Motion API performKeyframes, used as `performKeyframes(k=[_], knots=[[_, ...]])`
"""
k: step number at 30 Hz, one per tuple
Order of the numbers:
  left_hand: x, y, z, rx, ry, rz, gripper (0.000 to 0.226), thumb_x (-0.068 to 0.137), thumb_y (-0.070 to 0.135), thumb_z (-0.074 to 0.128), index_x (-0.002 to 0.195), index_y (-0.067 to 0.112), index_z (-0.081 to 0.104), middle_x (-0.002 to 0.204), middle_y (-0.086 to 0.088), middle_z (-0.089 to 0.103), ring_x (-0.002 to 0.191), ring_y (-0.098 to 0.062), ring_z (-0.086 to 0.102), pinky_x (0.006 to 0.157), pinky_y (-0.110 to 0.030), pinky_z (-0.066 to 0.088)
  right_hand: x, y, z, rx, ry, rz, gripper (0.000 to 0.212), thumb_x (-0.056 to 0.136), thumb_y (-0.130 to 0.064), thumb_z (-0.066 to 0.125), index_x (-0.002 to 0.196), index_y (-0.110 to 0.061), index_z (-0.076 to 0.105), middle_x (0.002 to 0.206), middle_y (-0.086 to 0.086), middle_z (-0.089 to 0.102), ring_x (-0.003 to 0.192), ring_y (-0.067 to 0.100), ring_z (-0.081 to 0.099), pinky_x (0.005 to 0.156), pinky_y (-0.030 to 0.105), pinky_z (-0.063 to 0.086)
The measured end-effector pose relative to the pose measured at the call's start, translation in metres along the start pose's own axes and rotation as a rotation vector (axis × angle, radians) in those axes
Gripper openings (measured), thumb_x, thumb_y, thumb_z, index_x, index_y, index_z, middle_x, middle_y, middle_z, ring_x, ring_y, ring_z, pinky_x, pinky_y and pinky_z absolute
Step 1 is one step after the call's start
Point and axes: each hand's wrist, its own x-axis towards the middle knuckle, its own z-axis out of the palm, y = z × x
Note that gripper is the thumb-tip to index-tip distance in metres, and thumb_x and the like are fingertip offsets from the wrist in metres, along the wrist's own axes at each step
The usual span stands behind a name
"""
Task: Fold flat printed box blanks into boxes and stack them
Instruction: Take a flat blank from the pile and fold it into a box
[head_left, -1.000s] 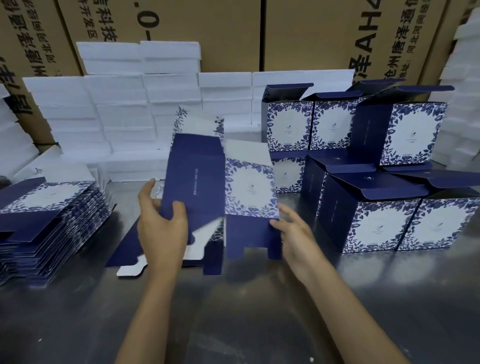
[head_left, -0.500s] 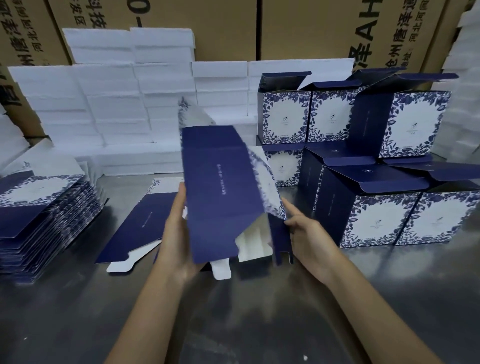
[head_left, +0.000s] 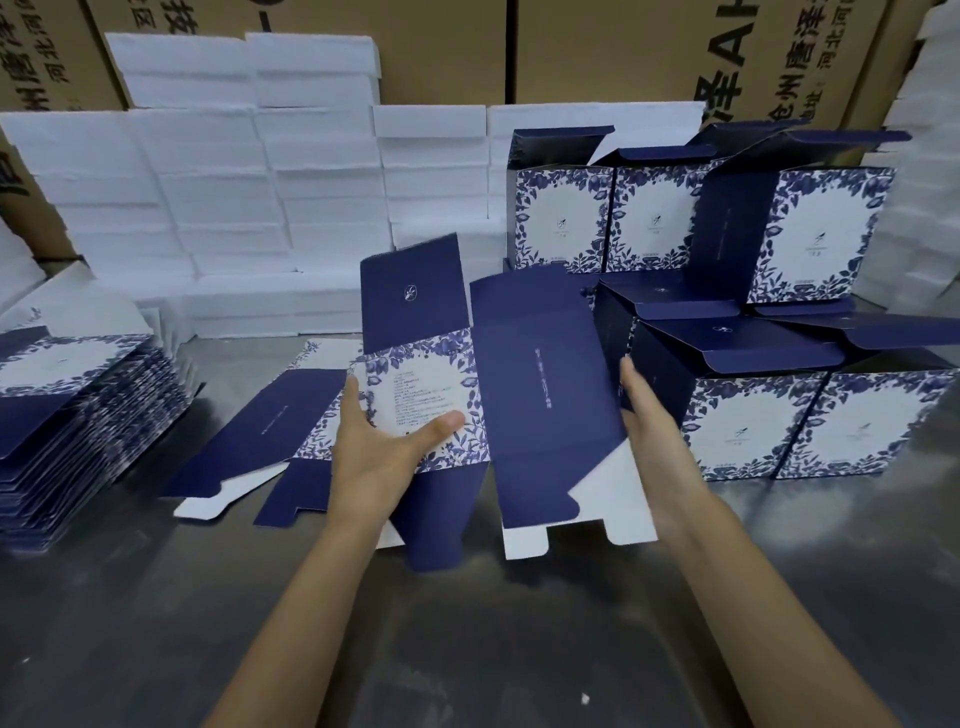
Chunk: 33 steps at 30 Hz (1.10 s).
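1. The box blank (head_left: 519, 395) stands half-opened above the table (head_left: 467, 649); I should square its panels along the creases before tucking the bottom flaps.
2. My left hand (head_left: 374, 457) grips the printed panel, thumb across its face.
3. My right hand (head_left: 649, 431) lies flat and straight-fingered against the far side.
4. Finished boxes (head_left: 779, 415) wait beside it, flat blanks (head_left: 78, 405) on my left.

blank: we have turned the box blank (head_left: 488, 395) since half a second ago; its small-print panel and navy side panel now face us, spread wider.
left hand: our left hand (head_left: 384, 457) now lies on the small-print panel, thumb across it.
right hand: our right hand (head_left: 654, 436) has shifted to the blank's right edge, fingers (head_left: 629, 375) straight.
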Motion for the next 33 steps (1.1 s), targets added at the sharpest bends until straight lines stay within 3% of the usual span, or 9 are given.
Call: performKeyframes(k=[3,6,9,11,17,19,23,27,33], knots=[[0.002,0.000,-0.001,0.091,0.070,0.054,0.112,0.055,0.051,0.093,0.149,0.028,0.038,0.144,0.007,0.054,0.134,-0.016,0.050,0.113,-0.044,0.040,-0.002,0.001,-0.006,-0.102,-0.046,0.036,0.043,0.093,-0.044,0.064,0.125,-0.016,0.072,0.124,0.010,0.072,0.112,0.029,0.071,0.093,0.044,0.059],[0.003,0.000,-0.003,0.108,0.119,0.085,0.087,0.065,0.038,0.091,0.140,0.024,0.049,0.131,0.006,0.064,0.122,-0.014,0.058,0.106,-0.039,0.046,0.001,0.006,-0.013,-0.227,0.013,0.019,0.025,0.100,-0.026,0.059,0.118,-0.014,0.071,0.118,0.011,0.075,0.106,0.028,0.073,0.088,0.041,0.060],[0.007,-0.002,-0.010,-0.018,0.071,0.032,0.044,0.081,0.042,0.079,0.117,0.027,0.057,0.093,0.011,0.076,0.082,-0.004,0.073,0.071,-0.028,0.057,0.001,0.008,-0.015,-0.247,0.058,0.029,0.021,0.103,-0.022,0.055,0.117,-0.015,0.070,0.115,0.009,0.076,0.104,0.027,0.074,0.087,0.040,0.060],[0.010,-0.003,-0.015,0.004,0.034,0.011,0.027,0.089,0.054,0.066,0.102,0.031,0.063,0.079,0.020,0.074,0.069,-0.001,0.072,0.066,-0.030,0.056,0.001,0.010,-0.015,-0.247,0.062,0.037,0.021,0.103,-0.021,0.055,0.117,-0.015,0.070,0.115,0.009,0.076,0.103,0.026,0.074,0.085,0.039,0.062],[0.011,-0.006,-0.019,0.039,-0.028,0.000,0.026,0.097,0.053,0.053,0.096,0.033,0.070,0.096,0.009,0.077,0.094,-0.016,0.073,0.093,-0.049,0.055,0.001,0.007,-0.013,-0.185,0.039,0.119,0.021,0.097,-0.028,0.063,0.108,-0.015,0.076,0.112,0.010,0.077,0.096,0.026,0.076,0.075,0.036,0.063],[0.012,-0.006,-0.020,0.026,-0.024,0.004,0.024,0.098,0.050,0.053,0.099,0.032,0.069,0.098,0.009,0.076,0.096,-0.016,0.072,0.093,-0.047,0.055,0.002,0.004,-0.013,-0.189,0.046,0.134,0.026,0.097,-0.031,0.064,0.112,-0.014,0.075,0.111,0.009,0.077,0.096,0.025,0.076,0.075,0.035,0.062],[0.011,-0.003,-0.022,-0.047,-0.015,-0.041,0.028,0.098,0.052,0.054,0.103,0.031,0.072,0.092,0.012,0.078,0.086,-0.014,0.075,0.071,-0.032,0.057,0.004,0.002,-0.017,-0.311,0.041,0.061,0.028,0.105,-0.025,0.051,0.122,-0.011,0.069,0.112,0.008,0.077,0.095,0.022,0.076,0.070,0.031,0.061],[0.010,0.001,-0.024,-0.027,0.006,-0.111,0.032,0.098,0.054,0.050,0.092,0.032,0.072,0.088,0.012,0.077,0.084,-0.012,0.075,0.077,-0.036,0.056,0.003,0.004,-0.016,-0.418,0.060,0.048,0.027,0.108,-0.024,0.047,0.122,-0.018,0.069,0.112,0.006,0.077,0.096,0.023,0.076,0.077,0.037,0.060],[0.005,0.004,-0.025,0.138,-0.057,-0.024,0.040,0.103,0.049,0.043,0.120,0.021,0.067,0.119,0.008,0.068,0.114,-0.022,0.064,0.105,-0.047,0.046,0.001,-0.001,-0.016,-0.147,0.046,0.153,0.031,0.105,-0.026,0.046,0.120,-0.012,0.069,0.112,0.007,0.077,0.091,0.020,0.077,0.069,0.030,0.063]])
